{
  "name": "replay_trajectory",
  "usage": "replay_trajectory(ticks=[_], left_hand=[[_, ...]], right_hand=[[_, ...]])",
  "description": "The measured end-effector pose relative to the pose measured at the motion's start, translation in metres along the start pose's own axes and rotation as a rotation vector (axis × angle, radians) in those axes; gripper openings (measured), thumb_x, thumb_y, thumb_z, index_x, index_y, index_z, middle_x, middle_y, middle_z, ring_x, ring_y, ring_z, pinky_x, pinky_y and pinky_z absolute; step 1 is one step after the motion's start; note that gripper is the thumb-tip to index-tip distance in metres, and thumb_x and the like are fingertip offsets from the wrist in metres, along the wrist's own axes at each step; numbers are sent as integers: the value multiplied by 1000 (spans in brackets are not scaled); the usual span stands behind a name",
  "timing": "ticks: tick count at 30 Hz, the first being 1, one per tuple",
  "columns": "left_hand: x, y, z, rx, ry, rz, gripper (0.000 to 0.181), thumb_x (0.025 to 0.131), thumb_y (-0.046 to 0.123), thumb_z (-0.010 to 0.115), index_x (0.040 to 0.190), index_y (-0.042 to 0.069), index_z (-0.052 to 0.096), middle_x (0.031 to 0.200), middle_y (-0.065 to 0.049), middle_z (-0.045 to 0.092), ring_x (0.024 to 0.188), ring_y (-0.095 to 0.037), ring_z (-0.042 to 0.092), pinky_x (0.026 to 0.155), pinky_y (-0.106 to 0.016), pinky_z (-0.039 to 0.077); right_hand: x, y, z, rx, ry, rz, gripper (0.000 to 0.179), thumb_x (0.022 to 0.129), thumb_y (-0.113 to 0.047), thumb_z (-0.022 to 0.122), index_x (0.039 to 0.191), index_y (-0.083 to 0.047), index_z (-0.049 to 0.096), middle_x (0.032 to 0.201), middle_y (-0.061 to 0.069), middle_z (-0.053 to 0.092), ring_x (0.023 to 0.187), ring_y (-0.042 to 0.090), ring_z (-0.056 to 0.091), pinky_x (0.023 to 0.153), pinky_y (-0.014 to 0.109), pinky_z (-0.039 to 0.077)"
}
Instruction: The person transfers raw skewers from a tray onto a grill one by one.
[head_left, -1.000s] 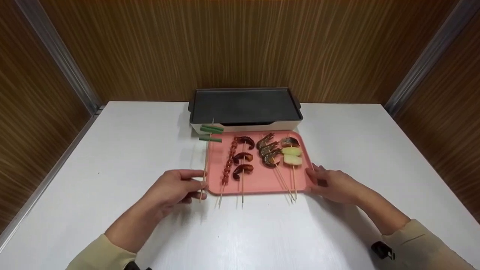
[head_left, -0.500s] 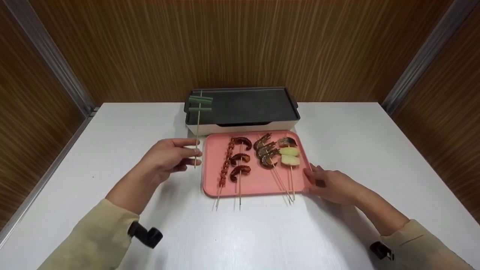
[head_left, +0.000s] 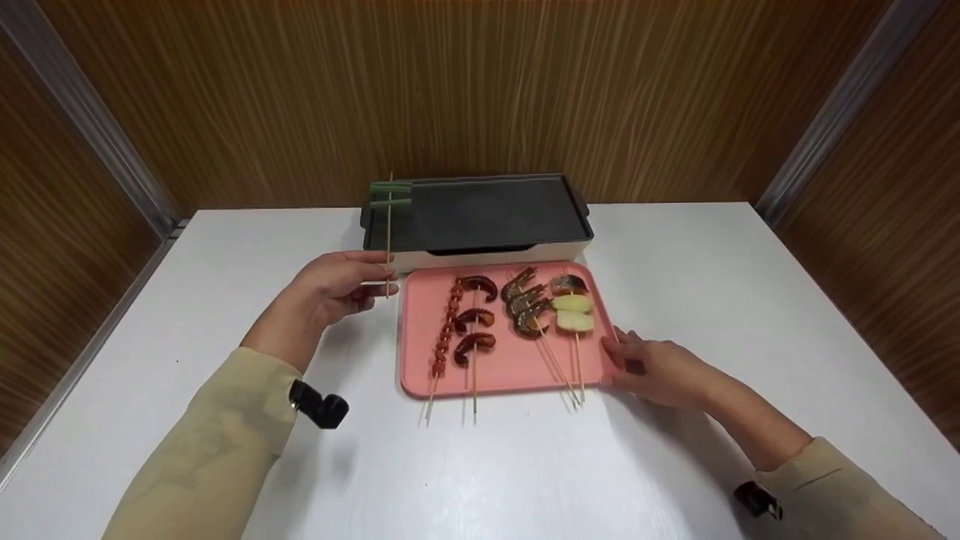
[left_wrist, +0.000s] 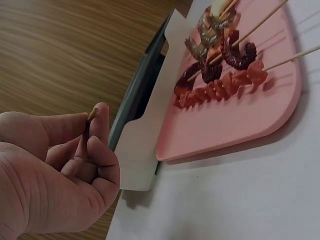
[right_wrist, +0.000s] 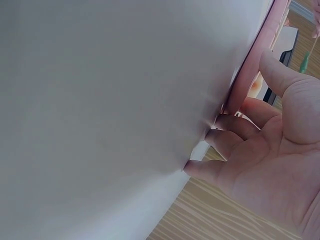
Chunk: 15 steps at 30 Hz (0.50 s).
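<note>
My left hand (head_left: 337, 281) pinches the bare stick of a skewer (head_left: 388, 225) between thumb and fingers. Several green vegetable pieces (head_left: 391, 187) are threaded near its tip, over the left end of the black griddle plate (head_left: 487, 214). In the left wrist view the stick's end (left_wrist: 93, 114) shows at the fingertips. My right hand (head_left: 660, 371) holds the front right corner of a pink tray (head_left: 517, 367); its thumb (right_wrist: 275, 70) lies on the tray wall and its other fingertips are low at the white table.
On the tray lie a skewer of small red pieces (head_left: 442, 345), an octopus-tentacle skewer (head_left: 475, 349), shrimp (head_left: 525, 300) on sticks and a skewer with pale slices (head_left: 574, 321). Their sticks overhang the front rim. The griddle stands behind the tray, near a wood-grain wall (head_left: 480, 90).
My left hand has carried the green skewer forward from beside the tray to over the griddle's left end. The right hand has stayed at the tray corner.
</note>
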<state>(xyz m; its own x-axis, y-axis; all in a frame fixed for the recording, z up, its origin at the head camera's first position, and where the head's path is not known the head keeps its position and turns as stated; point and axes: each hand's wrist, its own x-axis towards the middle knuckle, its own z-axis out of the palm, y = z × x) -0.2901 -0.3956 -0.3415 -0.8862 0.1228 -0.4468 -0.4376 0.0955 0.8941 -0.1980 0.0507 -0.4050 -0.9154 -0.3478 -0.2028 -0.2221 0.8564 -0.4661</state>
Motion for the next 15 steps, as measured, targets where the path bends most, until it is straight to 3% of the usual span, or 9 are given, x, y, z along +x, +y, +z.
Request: replay_trajectory(ticks=[8,15], left_hand=[[19,-6,-2,-59,22,-47,47,108,11,62,155,10,54,125,-8,69,85,-11,71,73,-25,44],[28,-8,2,-41,23,-48,49,108,13,61,156,11,53,123,-4,68,84,-8,71,70,-24,43]], right_hand=[[-1,-1,0,-4,-10,-17,72,104,-44,68,159,-3,46,164,29,35,150,54,32,117,68,32],[-2,2,-1,7,3,-33,71,103,-41,70,158,-2,46,164,28,37,151,51,33,118,65,33]])
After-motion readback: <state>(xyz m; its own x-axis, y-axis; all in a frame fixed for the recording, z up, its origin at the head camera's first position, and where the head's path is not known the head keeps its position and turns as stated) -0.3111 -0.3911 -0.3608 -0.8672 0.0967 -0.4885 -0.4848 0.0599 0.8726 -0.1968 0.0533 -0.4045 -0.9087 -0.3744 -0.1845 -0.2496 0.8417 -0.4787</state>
